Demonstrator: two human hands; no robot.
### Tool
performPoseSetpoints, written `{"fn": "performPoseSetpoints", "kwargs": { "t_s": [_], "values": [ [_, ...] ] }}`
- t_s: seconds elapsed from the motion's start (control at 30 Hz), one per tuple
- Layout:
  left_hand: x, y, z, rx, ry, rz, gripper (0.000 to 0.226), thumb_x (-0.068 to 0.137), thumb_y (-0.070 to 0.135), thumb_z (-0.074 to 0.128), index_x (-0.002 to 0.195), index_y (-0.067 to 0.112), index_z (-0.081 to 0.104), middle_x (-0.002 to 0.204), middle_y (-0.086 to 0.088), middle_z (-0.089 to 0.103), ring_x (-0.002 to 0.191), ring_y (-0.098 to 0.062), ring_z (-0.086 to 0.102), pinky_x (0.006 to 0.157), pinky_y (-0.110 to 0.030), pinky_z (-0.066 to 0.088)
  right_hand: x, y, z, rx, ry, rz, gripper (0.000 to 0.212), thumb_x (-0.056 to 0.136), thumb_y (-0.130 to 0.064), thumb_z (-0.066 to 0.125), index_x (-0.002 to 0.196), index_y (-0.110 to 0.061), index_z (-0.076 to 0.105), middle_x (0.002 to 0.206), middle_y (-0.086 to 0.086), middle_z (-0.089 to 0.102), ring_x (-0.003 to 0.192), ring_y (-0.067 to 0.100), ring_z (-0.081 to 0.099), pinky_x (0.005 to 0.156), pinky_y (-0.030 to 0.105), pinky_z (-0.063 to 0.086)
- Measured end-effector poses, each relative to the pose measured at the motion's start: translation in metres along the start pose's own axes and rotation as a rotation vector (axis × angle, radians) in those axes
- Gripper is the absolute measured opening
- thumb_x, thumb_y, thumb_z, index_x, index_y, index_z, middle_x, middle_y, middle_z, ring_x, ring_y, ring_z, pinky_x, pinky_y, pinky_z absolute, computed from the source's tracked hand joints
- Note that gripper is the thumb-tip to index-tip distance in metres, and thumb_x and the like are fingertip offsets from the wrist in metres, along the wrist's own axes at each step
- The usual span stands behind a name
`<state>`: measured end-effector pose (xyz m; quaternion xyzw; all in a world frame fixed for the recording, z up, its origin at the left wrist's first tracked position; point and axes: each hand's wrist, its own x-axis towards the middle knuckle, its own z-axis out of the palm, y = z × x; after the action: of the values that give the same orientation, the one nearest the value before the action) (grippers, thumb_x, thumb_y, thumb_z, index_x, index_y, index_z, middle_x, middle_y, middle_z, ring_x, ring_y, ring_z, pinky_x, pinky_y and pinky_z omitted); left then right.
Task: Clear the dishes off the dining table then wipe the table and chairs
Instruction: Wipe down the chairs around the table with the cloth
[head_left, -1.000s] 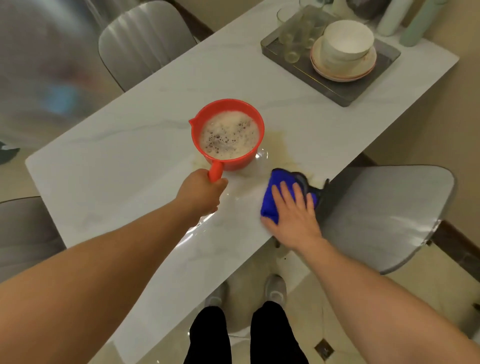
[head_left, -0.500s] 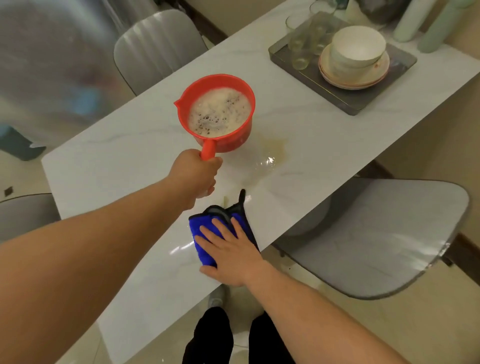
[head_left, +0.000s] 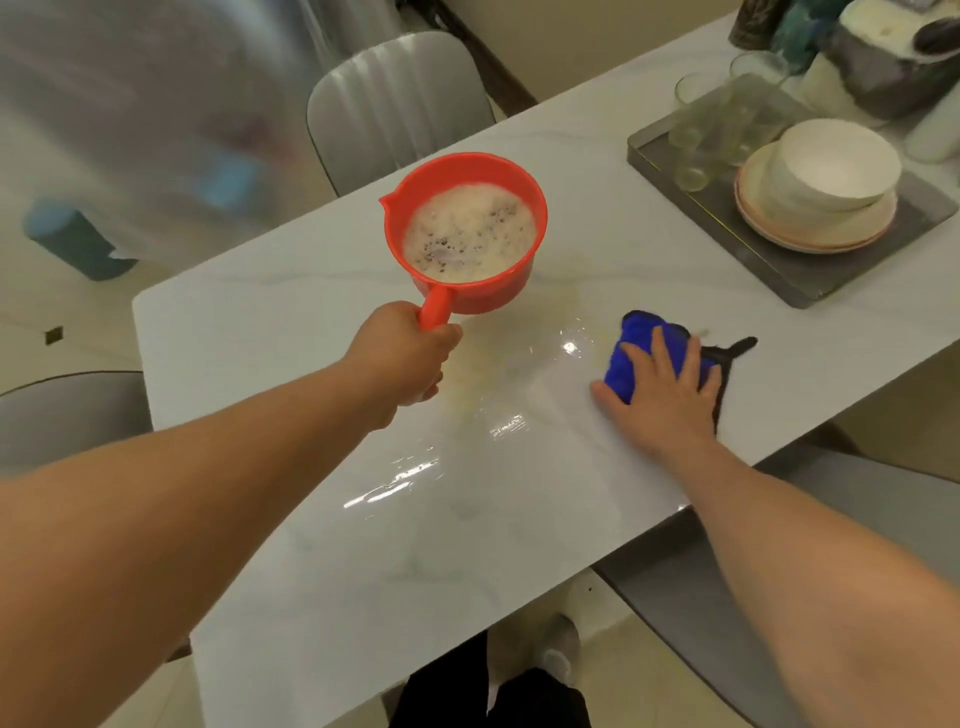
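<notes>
Wiping the wet white table with a blue cloth while a red scoop of foamy water was held clear

The left hand (head_left: 410, 358) was curled tight round the handle of the red scoop (head_left: 470, 234), whose long axis ran from the handle near the person out to the bowl, the pour lip pointing to the far left; I could not tell whether its base touched the table (head_left: 291, 343). The right hand (head_left: 662, 389) lay flat with fingers spread straight, pressing the blue cloth (head_left: 631, 353) on the tabletop right of the shiny wet patch, a dark corner of it pointing toward the right edge. Half a second before, hand and cloth had been at the near edge beneath the scoop; they had since swept out to the right. A tray (head_left: 810, 283) with glasses, plates and a bowl stood far right
</notes>
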<state>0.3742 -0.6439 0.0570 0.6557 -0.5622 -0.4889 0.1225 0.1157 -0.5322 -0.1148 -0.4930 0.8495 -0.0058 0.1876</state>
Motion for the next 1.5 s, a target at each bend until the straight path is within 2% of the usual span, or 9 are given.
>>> {"fn": "performPoseSetpoints", "kwargs": {
  "t_s": [0.23,0.37,0.63,0.8,1.0,1.1,1.27,1.4,1.5],
  "values": [
    [0.026,0.007,-0.020,-0.067,0.045,-0.018,0.015,0.096,0.021,0.061,0.091,0.007,0.058,0.076,-0.008,0.053,0.055,-0.019,0.049,0.049,-0.024,0.047,-0.085,-0.208,0.078,-0.117,-0.146,-0.763,0.074,0.095,-0.072,0.025,0.159,-0.034,0.027,0.168,-0.004,0.020,0.155,0.036,0.005,0.120,0.064,-0.002],
    [0.038,0.009,-0.030,-0.041,0.060,-0.028,0.015,0.097,0.024,0.061,0.090,0.011,0.060,0.079,-0.006,0.058,0.060,-0.018,0.055,0.052,-0.025,0.051,-0.093,-0.209,0.089,-0.186,-0.170,-0.970,0.066,0.099,-0.065,0.024,0.159,-0.037,0.024,0.169,-0.006,0.016,0.156,0.031,0.002,0.122,0.060,-0.002],
    [0.060,-0.007,-0.045,0.008,0.051,-0.003,0.029,0.095,0.024,0.060,0.105,-0.003,0.060,0.077,-0.010,0.058,0.059,-0.022,0.054,0.053,-0.027,0.053,0.094,-0.057,-0.002,-0.042,0.115,-0.062,0.068,0.097,-0.068,0.019,0.159,-0.040,0.015,0.170,-0.005,0.010,0.156,0.030,0.005,0.123,0.060,0.008],
    [0.072,-0.015,-0.055,0.030,0.035,0.005,0.020,0.095,0.024,0.060,0.093,0.005,0.062,0.074,-0.008,0.059,0.057,-0.021,0.056,0.053,-0.027,0.052,0.135,-0.063,-0.020,0.049,0.093,0.183,0.072,0.096,-0.067,0.014,0.161,-0.037,0.008,0.171,-0.005,-0.001,0.156,0.030,-0.009,0.121,0.063,-0.001],
    [0.075,-0.018,-0.079,0.040,0.050,-0.008,0.019,0.095,0.025,0.062,0.085,0.008,0.061,0.069,-0.008,0.057,0.052,-0.022,0.053,0.051,-0.027,0.048,0.078,-0.228,0.038,-0.204,0.067,-0.511,0.064,0.094,-0.059,0.031,0.153,-0.036,0.033,0.165,-0.002,0.028,0.152,0.035,0.018,0.117,0.062,0.017],
    [0.077,-0.015,-0.087,0.016,0.052,-0.030,0.022,0.095,0.025,0.063,0.087,0.005,0.061,0.066,-0.009,0.055,0.049,-0.021,0.049,0.047,-0.027,0.044,-0.011,-0.287,0.083,-0.188,-0.092,-0.910,0.064,0.094,-0.059,0.036,0.154,-0.037,0.034,0.167,-0.005,0.025,0.155,0.034,0.009,0.120,0.064,0.007],
    [0.085,-0.008,-0.102,0.035,0.036,-0.057,0.019,0.097,0.028,0.064,0.093,0.010,0.063,0.079,-0.007,0.061,0.059,-0.016,0.058,0.042,-0.019,0.047,-0.080,-0.263,0.100,-0.207,-0.181,-1.295,0.058,0.099,-0.056,0.038,0.155,-0.037,0.035,0.168,-0.008,0.021,0.156,0.027,0.003,0.123,0.059,0.002],
    [0.093,-0.012,-0.111,0.050,0.027,-0.029,0.019,0.097,0.027,0.063,0.094,0.008,0.064,0.079,-0.008,0.062,0.060,-0.018,0.058,0.047,-0.024,0.049,-0.021,-0.178,0.063,-0.214,-0.052,-1.036,0.059,0.096,-0.058,0.042,0.153,-0.044,0.038,0.166,-0.009,0.027,0.155,0.027,0.018,0.123,0.056,0.014],
    [0.099,-0.021,-0.117,0.034,0.018,-0.027,0.020,0.096,0.026,0.063,0.097,0.005,0.064,0.080,-0.010,0.061,0.058,-0.019,0.057,0.050,-0.027,0.049,0.072,-0.122,0.018,-0.241,0.041,-0.524,0.066,0.094,-0.065,0.028,0.156,-0.043,0.030,0.166,-0.005,0.026,0.154,0.029,0.019,0.122,0.055,0.016]
  ]
}}
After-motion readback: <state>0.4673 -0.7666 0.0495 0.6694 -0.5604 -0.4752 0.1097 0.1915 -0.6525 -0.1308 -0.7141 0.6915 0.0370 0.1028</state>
